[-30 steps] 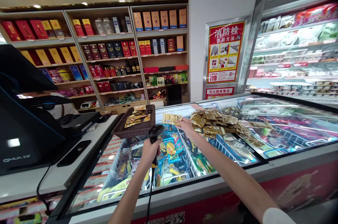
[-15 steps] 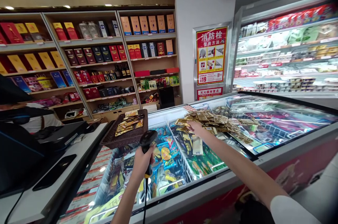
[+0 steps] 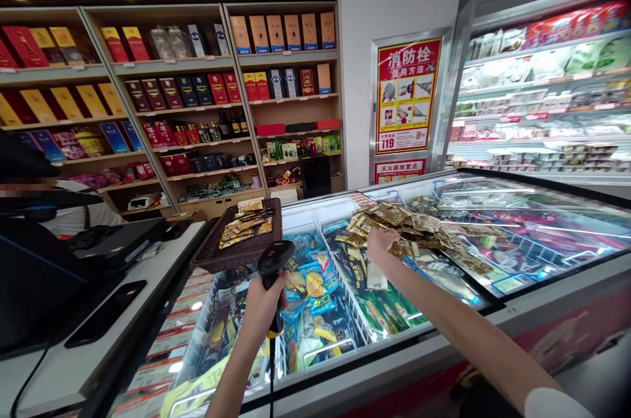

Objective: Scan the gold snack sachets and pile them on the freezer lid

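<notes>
My left hand [image 3: 263,303] is wrapped around the handle of a black barcode scanner [image 3: 275,260] with yellow trim. Its cable hangs down over the freezer. My right hand [image 3: 382,245] reaches onto a pile of gold snack packets [image 3: 409,224] on the freezer's glass top, fingers apart and touching the packets. I see nothing clearly gripped in it. To the left, more gold packets [image 3: 246,226] lie in a brown woven basket [image 3: 210,250], just beyond the scanner head.
Wire-divided ice cream packs [image 3: 315,283] fill the chest freezer [image 3: 315,375] below. A counter [image 3: 101,346] on the left bears a black phone [image 3: 106,313] and a monitor [image 3: 34,286]; a person [image 3: 81,214] is behind it. Shelves of boxed goods [image 3: 200,89] line the back wall.
My right hand has shifted right over the pile, away from the packet at its left edge. The scanner stays in my left hand, below the basket. The camera view has shifted slightly.
</notes>
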A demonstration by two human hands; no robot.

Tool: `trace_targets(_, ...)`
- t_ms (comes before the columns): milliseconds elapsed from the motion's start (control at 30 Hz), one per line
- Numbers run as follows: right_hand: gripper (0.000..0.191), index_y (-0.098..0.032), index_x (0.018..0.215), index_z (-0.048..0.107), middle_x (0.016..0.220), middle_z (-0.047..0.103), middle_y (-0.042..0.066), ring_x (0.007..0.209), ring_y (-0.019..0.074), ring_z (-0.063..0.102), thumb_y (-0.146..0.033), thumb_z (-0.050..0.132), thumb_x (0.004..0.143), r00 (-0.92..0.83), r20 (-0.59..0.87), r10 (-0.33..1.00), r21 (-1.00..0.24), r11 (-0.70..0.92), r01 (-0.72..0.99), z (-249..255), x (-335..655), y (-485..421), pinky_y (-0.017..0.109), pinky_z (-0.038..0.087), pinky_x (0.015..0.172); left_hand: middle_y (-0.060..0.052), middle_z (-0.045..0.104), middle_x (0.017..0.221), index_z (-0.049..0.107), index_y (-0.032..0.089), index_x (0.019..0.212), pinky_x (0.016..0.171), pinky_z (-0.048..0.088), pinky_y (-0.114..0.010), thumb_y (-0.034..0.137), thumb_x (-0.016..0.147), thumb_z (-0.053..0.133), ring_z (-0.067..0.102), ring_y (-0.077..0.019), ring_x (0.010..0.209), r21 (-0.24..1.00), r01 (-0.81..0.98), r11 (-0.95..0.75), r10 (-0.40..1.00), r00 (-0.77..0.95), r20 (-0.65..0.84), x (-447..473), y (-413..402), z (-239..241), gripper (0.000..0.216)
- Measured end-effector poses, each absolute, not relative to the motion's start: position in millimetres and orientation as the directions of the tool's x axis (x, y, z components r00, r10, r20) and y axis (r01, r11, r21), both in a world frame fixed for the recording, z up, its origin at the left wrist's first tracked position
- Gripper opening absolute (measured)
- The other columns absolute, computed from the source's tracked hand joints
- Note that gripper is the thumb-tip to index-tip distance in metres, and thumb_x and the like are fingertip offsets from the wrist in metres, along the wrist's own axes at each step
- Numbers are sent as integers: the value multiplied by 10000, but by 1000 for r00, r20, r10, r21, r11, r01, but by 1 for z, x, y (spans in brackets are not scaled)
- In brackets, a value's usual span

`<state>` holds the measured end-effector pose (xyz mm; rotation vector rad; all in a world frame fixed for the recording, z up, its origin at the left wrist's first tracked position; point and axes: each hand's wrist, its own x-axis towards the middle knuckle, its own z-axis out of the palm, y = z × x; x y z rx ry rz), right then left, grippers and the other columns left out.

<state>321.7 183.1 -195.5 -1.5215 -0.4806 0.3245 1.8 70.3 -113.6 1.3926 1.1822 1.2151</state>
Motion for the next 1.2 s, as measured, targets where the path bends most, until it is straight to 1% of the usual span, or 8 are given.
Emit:
trace_targets(100, 506, -203, 1340, 431, 1377, 575, 200, 1144, 254, 650, -255, 509, 843, 850, 229, 475, -973, 140, 184, -190, 290, 195, 349, 560, 830, 49, 520, 469, 546, 201, 609, 425, 398, -257, 479, 723, 744, 522, -134, 380, 992, 77, -96, 995, 29, 94, -10, 71, -113, 360)
trace_targets(267, 309, -190, 1128, 620, 1188, 694, 114, 1032, 242, 664, -250, 520, 841, 355, 473, 806, -832, 275, 482, -163, 214, 235, 373, 510, 936, 56, 529, 482, 577, 193, 671, 422, 393, -247, 478, 710, 762, 524, -131, 387, 997, 52, -56, 998, -1, 56, -23, 74, -110, 342)
trace_targets(400, 174, -200, 994, 680, 1121, 718, 91, 1048, 239, 654, -210, 563, 866, -65, 434, 899, -626, 352, 695, -137, 149, 298, 321, 485, 889, 49, 528, 480, 587, 191, 679, 418, 386, -243, 480, 731, 741, 522, -129, 385, 997, 64, -35, 998, -59, 39, -29, 81, -106, 331)
trace_targets(500, 60, -196, 879, 696, 1090, 726, 107, 1071, 261, 652, -237, 668, 844, -217, 316, 923, -498, 357, 791, -123, 112, 350, 299, 469, 852, 46, 522, 479, 572, 200, 645, 415, 388, -243, 502, 712, 753, 515, -125, 383, 997, 80, 3, 993, -120, 7, -38, 91, -108, 358)
trace_targets(733, 466, -190, 713, 700, 871, 735, 77, 1089, 322, 662, -262, 996, 361, -351, 107, 930, -557, 348, 754, -131, 77, 432, 360, 401, 1009, 30, 544, 516, 642, 210, 769, 400, 420, -276, 574, 648, 807, 548, -168, 415, 995, 33, 98, 975, -202, -90, -78, 110, -121, 417)
trace_targets(933, 394, -217, 741, 738, 748, 719, 23, 925, 237, 681, -475, 923, 508, -458, 39, 888, -477, 420, 772, -151, 88, 455, 261, 425, 856, 37, 523, 510, 654, 217, 801, 414, 433, -293, 596, 585, 844, 534, -169, 419, 988, -16, 152, 955, -256, -151, -92, 114, -129, 475)
trace_targets(1100, 161, -211, 632, 716, 670, 695, 35, 813, 229, 661, -330, 789, 713, -549, 61, 833, -346, 534, 772, -152, 91, 440, 257, 394, 732, 36, 535, 521, 663, 203, 817, 434, 443, -292, 586, 614, 834, 542, -168, 436, 992, -14, 123, 962, -245, -123, -84, 113, -130, 466)
trace_targets(1200, 161, -200, 684, 727, 733, 713, 61, 787, 224, 649, -266, 663, 816, -523, 203, 828, -321, 561, 763, -146, 94, 420, 269, 381, 709, 45, 529, 520, 656, 198, 802, 426, 417, -271, 557, 663, 813, 524, -148, 417, 996, -23, 82, 965, -248, -85, -77, 112, -130, 416)
